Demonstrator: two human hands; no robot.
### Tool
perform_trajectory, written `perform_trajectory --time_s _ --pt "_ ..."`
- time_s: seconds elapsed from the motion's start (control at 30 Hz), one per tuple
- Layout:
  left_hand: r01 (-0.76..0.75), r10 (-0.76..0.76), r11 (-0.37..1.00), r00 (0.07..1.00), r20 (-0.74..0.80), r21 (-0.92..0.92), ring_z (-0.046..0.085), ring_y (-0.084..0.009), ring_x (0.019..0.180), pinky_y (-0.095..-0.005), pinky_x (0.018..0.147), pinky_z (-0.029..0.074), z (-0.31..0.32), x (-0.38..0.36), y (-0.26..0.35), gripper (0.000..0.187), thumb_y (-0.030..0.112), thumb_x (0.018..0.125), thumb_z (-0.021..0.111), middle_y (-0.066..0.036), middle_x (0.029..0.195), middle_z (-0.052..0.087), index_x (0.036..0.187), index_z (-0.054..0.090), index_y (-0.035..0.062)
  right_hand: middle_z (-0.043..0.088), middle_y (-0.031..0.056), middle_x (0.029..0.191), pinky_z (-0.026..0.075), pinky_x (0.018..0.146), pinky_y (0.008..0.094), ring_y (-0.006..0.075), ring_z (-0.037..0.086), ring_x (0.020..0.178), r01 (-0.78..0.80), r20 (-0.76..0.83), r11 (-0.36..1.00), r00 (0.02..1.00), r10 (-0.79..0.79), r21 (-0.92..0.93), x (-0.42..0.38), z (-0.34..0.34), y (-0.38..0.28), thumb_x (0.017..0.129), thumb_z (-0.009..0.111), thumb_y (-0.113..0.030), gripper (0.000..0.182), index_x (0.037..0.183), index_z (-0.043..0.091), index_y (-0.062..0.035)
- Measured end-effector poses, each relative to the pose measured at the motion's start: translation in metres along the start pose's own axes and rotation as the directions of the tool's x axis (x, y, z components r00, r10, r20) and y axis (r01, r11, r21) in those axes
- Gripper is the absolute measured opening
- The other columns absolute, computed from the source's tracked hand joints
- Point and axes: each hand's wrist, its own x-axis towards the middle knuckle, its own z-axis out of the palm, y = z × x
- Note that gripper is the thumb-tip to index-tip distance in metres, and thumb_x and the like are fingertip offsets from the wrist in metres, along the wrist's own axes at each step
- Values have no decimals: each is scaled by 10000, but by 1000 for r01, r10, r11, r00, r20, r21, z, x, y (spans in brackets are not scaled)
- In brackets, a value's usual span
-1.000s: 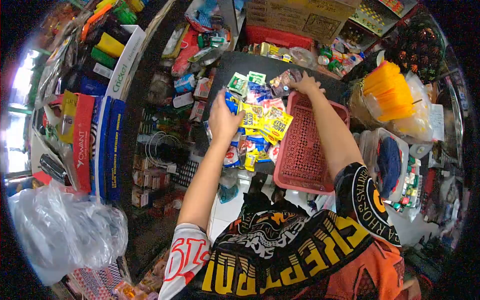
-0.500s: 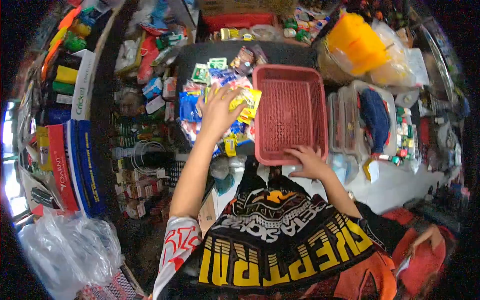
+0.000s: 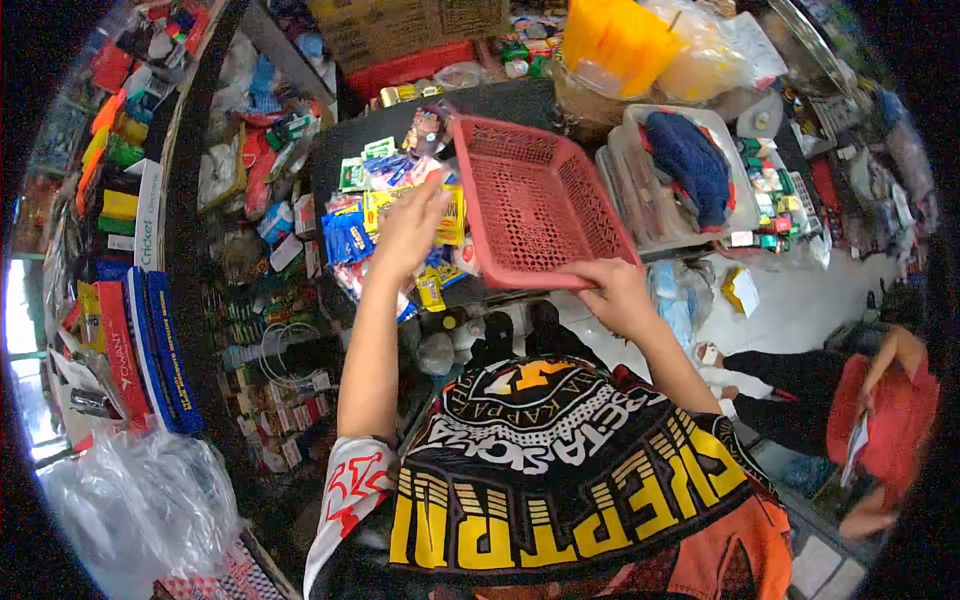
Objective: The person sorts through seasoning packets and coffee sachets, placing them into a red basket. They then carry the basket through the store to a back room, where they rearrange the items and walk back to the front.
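My left hand [image 3: 412,232], fingers stretched out and slightly blurred, is over a pile of small packets left of the basket; nothing shows in it. Close by its fingers lie yellow packets [image 3: 452,215], and blue packets [image 3: 347,236] are on its left. My right hand [image 3: 612,292] grips the near right corner of a red plastic basket [image 3: 535,200], thumb over the rim. The basket has a perforated bottom with nothing in it, and sits tilted on the dark table. Green-and-white sachets [image 3: 366,165] and a dark brown packet [image 3: 424,128] lie at the far side of the pile.
Clear plastic containers [image 3: 628,200] with a dark blue cloth [image 3: 688,170] on top stand right of the basket. Behind are a cardboard box [image 3: 400,35] and orange-yellow plastic bags [image 3: 615,45]. Packed shelves line the left. A person in red [image 3: 885,410] sits at lower right.
My right hand has closed on the basket's rim, and the basket has turned and tilted. My left hand has gone from resting spread on the yellow packets to a side-on pose. The view has shifted.
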Motion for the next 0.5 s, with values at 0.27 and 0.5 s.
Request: perform_trajectory --time_s 0.27,0.5 --pt "22 -191 736 965 -177 -677 470 -161 986 -258 864 323 -30 -5 25 324 202 841 441 -114 1051 509 1099 461 8 583 58 811 444 644 271 136 547 722 99 -343 656 904 254 748 -40 -65 -48 688 583 -24 213 896 546 4" --pt "-173 -92 724 935 -342 -667 497 -160 935 -265 840 350 -26 -12 89 264 142 842 429 -115 977 536 1051 486 -8 396 116 1201 223 958 434 251 361 1109 814 -804 30 567 176 580 -146 -172 -22 825 404 -169 377 1177 370 -39"
